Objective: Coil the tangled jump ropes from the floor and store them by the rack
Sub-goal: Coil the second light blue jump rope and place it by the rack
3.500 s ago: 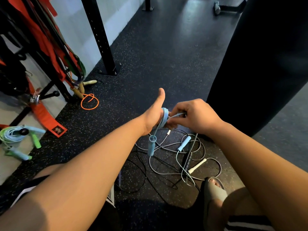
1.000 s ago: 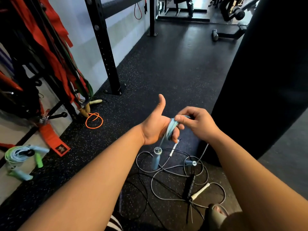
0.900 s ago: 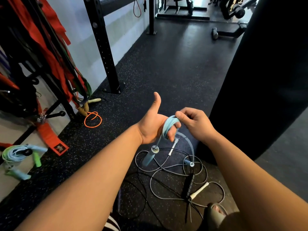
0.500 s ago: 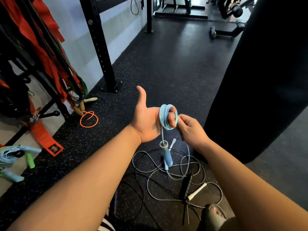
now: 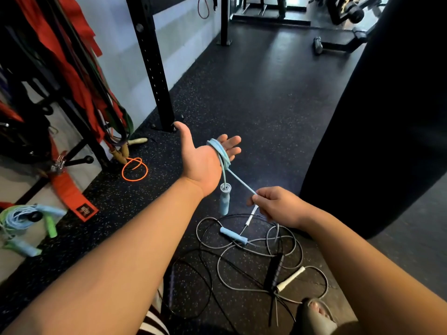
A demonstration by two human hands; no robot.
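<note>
A light blue jump rope (image 5: 221, 153) is wound in several loops around the fingers of my left hand (image 5: 203, 160), which is held palm up with the fingers spread. One blue handle (image 5: 224, 199) dangles below that hand. My right hand (image 5: 278, 204) pinches the taut rope strand lower right of the coil. The rope's other blue handle (image 5: 233, 235) lies on the floor among tangled grey and black ropes (image 5: 254, 259), with a black handle (image 5: 273, 272) and a white handle (image 5: 290, 279).
A rack (image 5: 72, 81) with red and green bands stands at left, behind a black upright post (image 5: 152, 64). An orange rope (image 5: 134, 169) with wooden handles and coiled blue and green ropes (image 5: 21, 221) lie by it. A black punching bag (image 5: 387, 117) hangs at right. My sandalled foot (image 5: 316, 315) is near the tangle.
My left hand has opened flat with the coil around its fingers. My right hand slid down and away along the rope, pulling a strand taut. The camera tilted slightly.
</note>
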